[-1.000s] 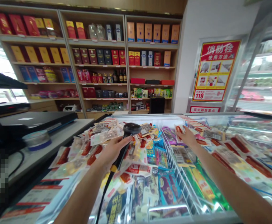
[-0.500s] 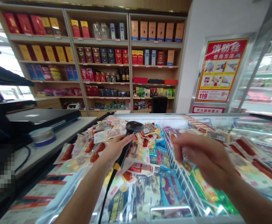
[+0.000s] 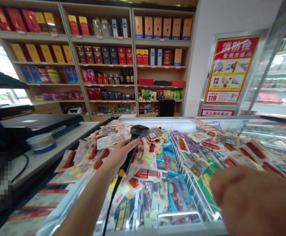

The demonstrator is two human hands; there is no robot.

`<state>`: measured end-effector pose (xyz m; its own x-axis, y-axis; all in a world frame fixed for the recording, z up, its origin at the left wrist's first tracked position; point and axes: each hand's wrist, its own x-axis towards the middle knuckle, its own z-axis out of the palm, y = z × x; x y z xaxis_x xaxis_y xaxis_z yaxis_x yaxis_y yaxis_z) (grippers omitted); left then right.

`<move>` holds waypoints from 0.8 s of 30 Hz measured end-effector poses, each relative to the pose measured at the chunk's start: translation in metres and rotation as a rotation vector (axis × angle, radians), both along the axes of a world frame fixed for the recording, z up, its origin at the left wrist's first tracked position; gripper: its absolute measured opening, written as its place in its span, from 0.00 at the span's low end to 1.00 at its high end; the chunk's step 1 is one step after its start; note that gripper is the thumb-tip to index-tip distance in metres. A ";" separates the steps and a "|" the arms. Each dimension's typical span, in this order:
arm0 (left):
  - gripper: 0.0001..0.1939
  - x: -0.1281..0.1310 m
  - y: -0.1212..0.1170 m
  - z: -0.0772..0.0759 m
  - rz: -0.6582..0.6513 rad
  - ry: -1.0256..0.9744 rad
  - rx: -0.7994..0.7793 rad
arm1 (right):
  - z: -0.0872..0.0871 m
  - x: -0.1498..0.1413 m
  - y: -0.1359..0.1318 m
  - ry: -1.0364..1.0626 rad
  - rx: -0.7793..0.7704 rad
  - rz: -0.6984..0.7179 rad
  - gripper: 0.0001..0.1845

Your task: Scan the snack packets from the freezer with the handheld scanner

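My left hand [image 3: 118, 154] is closed round the handle of a black barcode scanner [image 3: 139, 131], whose head points away from me over the open chest freezer [image 3: 172, 122]. Its cable [image 3: 109, 209] runs down toward me. Below the scanner lie several sealed sausage packets [image 3: 103, 154] and ice-cream wrappers [image 3: 174, 196]. My right hand [image 3: 253, 200] fills the lower right corner close to the camera, blurred by motion, knuckles toward me; I cannot see whether anything is in it. A white wire divider [image 3: 183, 164] splits the freezer between my hands.
A grey counter [image 3: 66, 137] on the left carries a black till device [image 3: 39, 123] and a round white-and-blue tub [image 3: 41, 143]. Wooden shelves [image 3: 133, 42] of boxed goods and bottles line the back wall. A red poster [image 3: 231, 68] and a glass-door chiller [image 3: 277, 78] stand at right.
My right hand has pulled back from the far packets in the freezer toward me and now sits large and blurred at the lower right. The left hand and scanner have hardly moved.
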<state>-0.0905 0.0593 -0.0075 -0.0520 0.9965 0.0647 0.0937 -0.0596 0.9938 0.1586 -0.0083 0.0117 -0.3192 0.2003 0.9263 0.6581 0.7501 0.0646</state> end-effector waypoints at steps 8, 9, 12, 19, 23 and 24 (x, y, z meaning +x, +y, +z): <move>0.17 -0.003 0.003 -0.005 -0.076 -0.020 0.014 | -0.045 0.040 0.196 -0.677 -0.708 -0.263 0.22; 0.17 -0.003 0.003 -0.004 -0.087 -0.017 0.012 | -0.056 0.042 0.209 -0.706 -0.763 -0.268 0.23; 0.17 0.000 0.002 -0.004 -0.125 -0.016 -0.003 | -0.074 0.044 0.222 -0.717 -0.856 -0.298 0.24; 0.17 0.000 0.002 -0.005 -0.115 -0.028 -0.001 | -0.083 0.040 0.208 -0.479 -0.839 -0.865 0.29; 0.17 0.001 0.000 -0.002 -0.114 -0.020 -0.026 | -0.092 0.048 0.207 -0.416 -0.876 -0.844 0.33; 0.18 0.002 0.000 -0.001 -0.110 -0.016 -0.036 | -0.093 0.051 0.207 -0.430 -0.908 -0.791 0.32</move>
